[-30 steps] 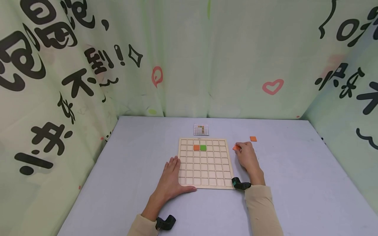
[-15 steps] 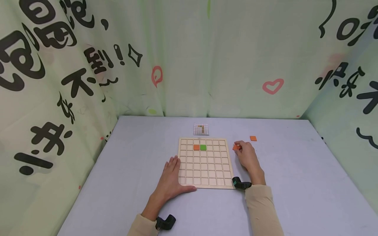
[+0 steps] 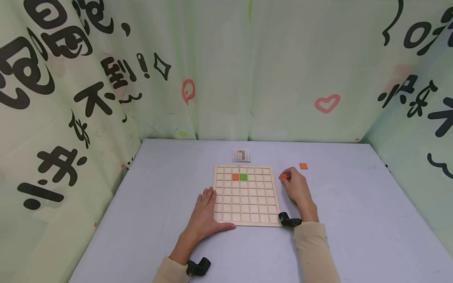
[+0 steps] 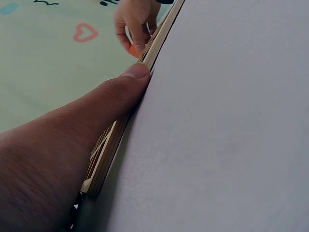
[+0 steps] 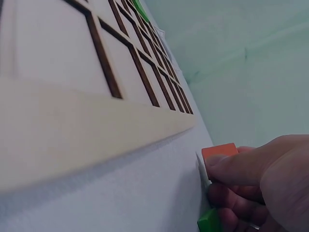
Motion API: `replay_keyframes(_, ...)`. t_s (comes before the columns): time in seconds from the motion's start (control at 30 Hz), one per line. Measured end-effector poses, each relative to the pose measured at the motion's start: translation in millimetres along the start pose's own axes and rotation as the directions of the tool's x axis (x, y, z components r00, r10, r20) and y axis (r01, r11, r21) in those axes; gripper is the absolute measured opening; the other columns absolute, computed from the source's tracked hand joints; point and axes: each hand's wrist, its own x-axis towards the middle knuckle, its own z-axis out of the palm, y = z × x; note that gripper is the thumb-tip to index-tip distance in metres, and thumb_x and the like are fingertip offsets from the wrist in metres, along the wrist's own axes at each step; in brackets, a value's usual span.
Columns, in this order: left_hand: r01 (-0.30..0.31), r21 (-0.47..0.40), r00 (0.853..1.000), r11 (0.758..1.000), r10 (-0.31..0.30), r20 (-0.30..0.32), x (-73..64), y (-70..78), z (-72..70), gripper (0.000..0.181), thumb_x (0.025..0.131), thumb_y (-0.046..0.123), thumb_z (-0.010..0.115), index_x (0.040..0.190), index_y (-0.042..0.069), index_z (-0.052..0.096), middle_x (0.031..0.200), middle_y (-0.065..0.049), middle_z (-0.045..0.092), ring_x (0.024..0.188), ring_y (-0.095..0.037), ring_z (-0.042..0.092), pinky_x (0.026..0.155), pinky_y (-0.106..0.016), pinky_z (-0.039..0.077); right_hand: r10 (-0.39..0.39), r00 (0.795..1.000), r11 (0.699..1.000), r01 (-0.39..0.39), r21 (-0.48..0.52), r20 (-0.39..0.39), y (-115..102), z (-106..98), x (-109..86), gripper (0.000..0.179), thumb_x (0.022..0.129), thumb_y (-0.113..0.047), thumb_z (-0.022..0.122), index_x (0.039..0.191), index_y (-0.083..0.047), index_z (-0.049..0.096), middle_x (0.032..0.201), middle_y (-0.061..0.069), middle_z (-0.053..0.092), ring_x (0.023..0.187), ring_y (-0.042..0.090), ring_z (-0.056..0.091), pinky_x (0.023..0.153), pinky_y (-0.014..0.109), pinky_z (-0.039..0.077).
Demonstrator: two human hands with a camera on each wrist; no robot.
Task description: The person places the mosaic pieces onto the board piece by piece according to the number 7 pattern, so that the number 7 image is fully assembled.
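A wooden grid board [image 3: 247, 196] lies on the table, with an orange square tile [image 3: 235, 177] and a green square tile [image 3: 243, 177] side by side in its second row. My left hand [image 3: 203, 212] rests against the board's near left corner, fingers straight along the left side and thumb [image 4: 135, 72] on the front edge. Just right of the board, my right hand [image 3: 296, 186] pinches another orange tile [image 5: 218, 151] between thumb and fingers. Low by its curled fingers, a green piece [image 5: 210, 221] shows in the right wrist view, partly hidden by the hand.
Behind the board lies a small printed grid card [image 3: 241, 155] with coloured squares. One loose orange tile [image 3: 303, 166] is on the table beyond my right hand. A pale green curtain [image 3: 223, 78] encloses the back and sides of the table [image 3: 170, 169].
My right hand has stayed in nearly the same spot, its fingers shifting slightly and turning the orange tile a little. The left hand and the board have not moved.
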Motion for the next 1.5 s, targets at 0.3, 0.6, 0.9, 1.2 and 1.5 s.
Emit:
replay_keyframes(0.3, -0.003, -0.004, 1.000, 1.000, 0.003, -0.004, -0.9, 0.3, -0.3, 0.126, 0.067, 0.070, 0.079, 0.155, -0.005, 0.029, 0.164, -0.020, 0.027, 0.155, -0.035, 0.020, 0.128, -0.050, 0.019, -0.017, 0.999, 1.000, 0.017, 0.020, -0.031, -2.2, 0.0, -0.4, 0.028, 0.098, -0.009, 0.062, 0.123, 0.002, 0.055, 0.114, 0.023, 0.063, 0.097, 0.032, 0.058, 0.084, 0.044, 0.053)
replay_keyframes(0.6, 0.008, -0.010, 1.000, 1.000, -0.008, 0.007, -1.3, 1.3, -1.3, 0.128, 0.066, 0.073, 0.077, 0.155, -0.004, 0.028, 0.165, -0.018, 0.026, 0.156, -0.033, 0.019, 0.129, -0.048, 0.017, -0.040, 0.997, 0.998, 0.043, 0.047, -0.064, -4.4, -0.8, 0.9, 0.026, 0.099, -0.008, 0.060, 0.123, 0.002, 0.057, 0.115, 0.023, 0.064, 0.096, 0.033, 0.060, 0.081, 0.043, 0.054)
replay_keyframes(0.9, 0.014, -0.001, 1.000, 1.000, -0.014, 0.017, -0.5, 0.9, -0.9, 0.128, 0.066, 0.074, 0.076, 0.156, -0.003, 0.027, 0.165, -0.018, 0.025, 0.156, -0.032, 0.018, 0.129, -0.048, 0.016, -0.060, 0.994, 0.993, 0.068, 0.092, -0.088, -7.9, 1.1, 0.8, 0.027, 0.099, -0.005, 0.059, 0.125, 0.003, 0.057, 0.116, 0.022, 0.063, 0.100, 0.033, 0.061, 0.083, 0.043, 0.055)
replay_keyframes(1.2, 0.010, -0.005, 1.000, 1.000, -0.010, 0.018, -1.2, 1.4, -1.7, 0.128, 0.067, 0.074, 0.076, 0.156, -0.004, 0.028, 0.165, -0.018, 0.026, 0.156, -0.032, 0.017, 0.129, -0.048, 0.016, -0.062, 0.994, 0.994, 0.069, 0.088, -0.088, -10.5, 2.8, -0.1, 0.032, 0.100, -0.008, 0.059, 0.129, 0.004, 0.058, 0.114, 0.022, 0.062, 0.097, 0.030, 0.056, 0.082, 0.039, 0.052)
replay_keyframes(1.5, 0.011, -0.003, 1.000, 1.000, -0.011, 0.014, -1.1, 1.7, -1.8, 0.128, 0.066, 0.074, 0.076, 0.156, -0.003, 0.028, 0.165, -0.018, 0.027, 0.156, -0.033, 0.019, 0.129, -0.048, 0.017, -0.093, 0.993, 0.987, 0.102, 0.125, -0.069, -15.0, 7.1, -1.0, 0.031, 0.101, -0.012, 0.059, 0.128, 0.002, 0.058, 0.114, 0.021, 0.066, 0.100, 0.031, 0.062, 0.083, 0.040, 0.054)
